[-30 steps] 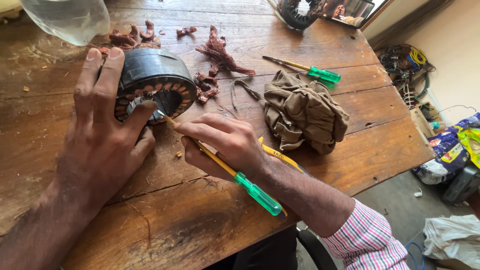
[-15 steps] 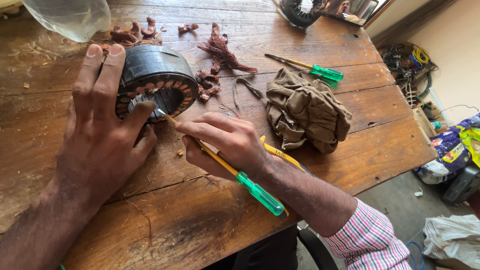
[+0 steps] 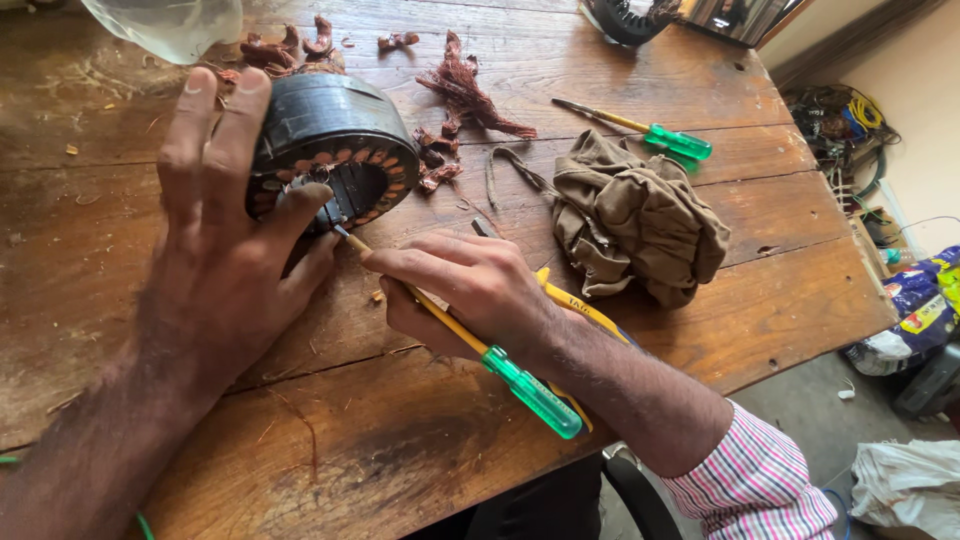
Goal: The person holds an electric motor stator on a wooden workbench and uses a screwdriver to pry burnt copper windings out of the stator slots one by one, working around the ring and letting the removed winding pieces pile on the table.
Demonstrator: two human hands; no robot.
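Head view: the person sits at an old wooden table [image 3: 120, 200]. The left hand [image 3: 225, 270] lies flat over a round dark metal ring [image 3: 330, 140] with brown copper wire packed around its inside. The fingers are spread wide and press the ring down on its edge, near the far left part of the table. The right hand [image 3: 470, 290] pinches a thin screwdriver [image 3: 455, 335] with a yellow shaft and a green handle. Its fingers are closed tight around it, and the tip touches the copper wire at the front of the ring. Just right of that hand lies a crumpled brown cloth [image 3: 640, 215]. Behind the cloth rests another green-handled screwdriver [image 3: 650, 130]. Bits of torn copper wire [image 3: 465, 95] lie in small heaps behind the ring. A clear plastic bottle [image 3: 170, 22] sits at the far edge.
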